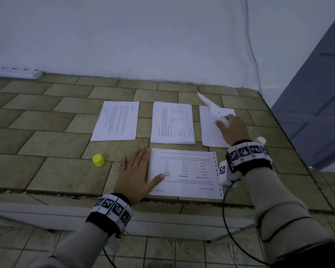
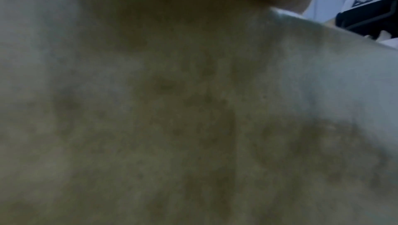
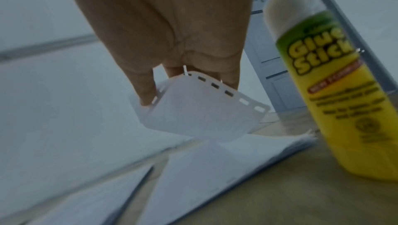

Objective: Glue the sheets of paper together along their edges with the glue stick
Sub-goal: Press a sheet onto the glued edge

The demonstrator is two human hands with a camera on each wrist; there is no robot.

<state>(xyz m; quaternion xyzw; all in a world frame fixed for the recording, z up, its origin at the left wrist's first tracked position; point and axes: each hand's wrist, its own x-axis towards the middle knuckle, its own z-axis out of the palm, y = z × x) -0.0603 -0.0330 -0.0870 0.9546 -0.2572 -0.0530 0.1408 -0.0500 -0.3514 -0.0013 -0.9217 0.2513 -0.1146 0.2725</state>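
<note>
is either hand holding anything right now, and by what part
The right hand pinches a sheet of paper by its punched-hole edge; the left hand lies flat, holding nothing.

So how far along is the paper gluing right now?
Done: the yellow cap is off and the uncapped glue stick stands beside the piles. In hand: the right hand pinches a sheet up off the right pile; the left hand steadies the near sheet. Left: laying them together. No bond shows yet.

White power strip [image 1: 17, 73] against wall [image 1: 143, 35]
</note>
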